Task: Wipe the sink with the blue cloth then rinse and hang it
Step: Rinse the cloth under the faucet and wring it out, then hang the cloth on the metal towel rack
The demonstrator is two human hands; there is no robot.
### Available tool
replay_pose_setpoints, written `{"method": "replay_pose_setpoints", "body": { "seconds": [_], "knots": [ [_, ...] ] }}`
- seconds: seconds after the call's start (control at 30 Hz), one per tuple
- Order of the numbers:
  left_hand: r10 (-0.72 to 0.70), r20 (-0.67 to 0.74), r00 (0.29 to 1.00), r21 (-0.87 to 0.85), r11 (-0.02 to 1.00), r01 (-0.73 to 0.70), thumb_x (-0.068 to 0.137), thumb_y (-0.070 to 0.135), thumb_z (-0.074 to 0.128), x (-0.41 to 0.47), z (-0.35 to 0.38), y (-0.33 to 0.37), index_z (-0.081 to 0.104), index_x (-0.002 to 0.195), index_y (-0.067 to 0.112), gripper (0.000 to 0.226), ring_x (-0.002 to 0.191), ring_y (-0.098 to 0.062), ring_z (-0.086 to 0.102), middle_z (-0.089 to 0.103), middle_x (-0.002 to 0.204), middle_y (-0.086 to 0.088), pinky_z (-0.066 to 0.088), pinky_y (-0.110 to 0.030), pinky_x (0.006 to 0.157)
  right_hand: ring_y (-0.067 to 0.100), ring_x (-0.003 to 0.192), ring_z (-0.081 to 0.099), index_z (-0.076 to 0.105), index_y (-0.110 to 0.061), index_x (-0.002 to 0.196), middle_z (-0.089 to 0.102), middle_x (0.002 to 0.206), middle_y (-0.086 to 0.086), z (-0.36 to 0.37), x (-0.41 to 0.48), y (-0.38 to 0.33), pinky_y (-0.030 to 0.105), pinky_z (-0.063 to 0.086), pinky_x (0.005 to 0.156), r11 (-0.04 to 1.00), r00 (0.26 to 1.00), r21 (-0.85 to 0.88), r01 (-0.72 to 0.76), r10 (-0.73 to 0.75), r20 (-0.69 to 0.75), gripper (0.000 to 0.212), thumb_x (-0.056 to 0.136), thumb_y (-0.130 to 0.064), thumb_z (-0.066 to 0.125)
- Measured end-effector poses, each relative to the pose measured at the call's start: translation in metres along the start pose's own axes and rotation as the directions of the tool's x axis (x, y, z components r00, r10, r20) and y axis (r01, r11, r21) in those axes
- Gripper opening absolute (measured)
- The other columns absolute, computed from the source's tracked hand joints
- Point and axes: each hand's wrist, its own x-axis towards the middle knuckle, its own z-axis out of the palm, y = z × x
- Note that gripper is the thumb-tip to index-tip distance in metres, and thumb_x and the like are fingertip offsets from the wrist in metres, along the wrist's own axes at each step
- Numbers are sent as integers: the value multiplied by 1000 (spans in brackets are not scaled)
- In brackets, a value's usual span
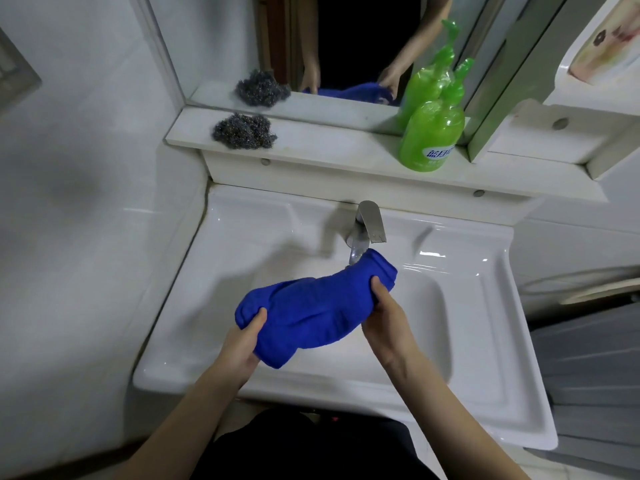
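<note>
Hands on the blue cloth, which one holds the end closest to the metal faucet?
The right hand, gripping the end of the blue cloth beside the silver metal faucet; the left hand holds the opposite end, nearer the person.

1. Left hand [242, 342] grips the lower-left end of the blue cloth [311, 315], thumb laid on top.
2. Right hand [388, 322] grips the upper-right end, thumb pressed on top.
3. The bare left forearm [180, 420] and right forearm [450, 410] reach forward, angling toward each other.
</note>
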Motion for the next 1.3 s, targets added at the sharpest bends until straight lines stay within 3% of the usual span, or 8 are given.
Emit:
{"method": "replay_pose_setpoints", "body": {
  "seconds": [0.13,0.27,0.57,0.7,0.8,0.9,1.03,1.3],
  "knots": [
    [-17,-32,999,60,998,19,96,31,59,9,-4,-9,58,126,13,35,107,-26,65,68,117,-8,53,-40,89,32,104,67,66,7,103,72,106,13,-2,-5,22,42,54,92,974,986,-224,-19,-19,-167,32,92,-22,66],
    [-67,-49,997,125,990,72,91,28,66,19,-19,-14,58,127,12,40,107,-28,65,68,118,-9,54,-40,88,25,83,61,56,16,92,62,83,14,0,-16,27,47,57,82,876,963,-480,43,-165,-214,54,86,-36,70],
    [50,76,996,406,911,-77,92,11,59,22,-21,9,62,96,11,5,87,-28,67,68,108,-21,53,-41,85,24,70,48,49,16,76,44,71,13,17,-83,13,44,57,71,829,830,-439,346,-489,-268,48,86,-26,70],
    [404,335,851,626,579,-522,95,25,58,-17,3,34,59,114,24,19,94,-10,62,67,104,3,47,-21,80,24,64,45,50,-4,58,39,61,8,10,-130,5,42,52,65,772,705,-470,427,-610,-362,39,90,-18,68],
    [466,551,692,604,350,-716,98,25,55,-41,20,36,63,113,26,17,97,0,60,65,104,16,39,-4,78,26,68,51,54,3,67,49,67,11,-14,-169,7,44,51,69,734,604,-479,481,-674,-425,37,89,-23,69],
    [401,698,593,552,227,-802,98,25,55,-59,29,15,65,111,27,17,97,1,60,64,106,20,38,-3,83,28,70,53,54,5,71,54,73,15,-51,-206,17,47,49,71,718,491,-488,496,-695,-525,45,83,-34,73],
    [158,803,575,551,170,-817,98,29,52,-76,26,-50,64,111,30,18,101,6,57,61,107,25,43,-11,87,27,71,53,50,7,70,51,71,14,-110,-259,51,39,51,68,756,345,-465,460,-635,-691,47,85,-33,71],
    [-196,679,708,734,223,-642,96,21,57,-121,-12,-218,61,93,45,24,106,-9,62,67,106,14,43,-22,90,22,64,45,48,-3,64,40,60,8,-223,-382,168,49,56,76,937,233,-261,231,-314,-920,35,91,-18,66]
  ]
}}
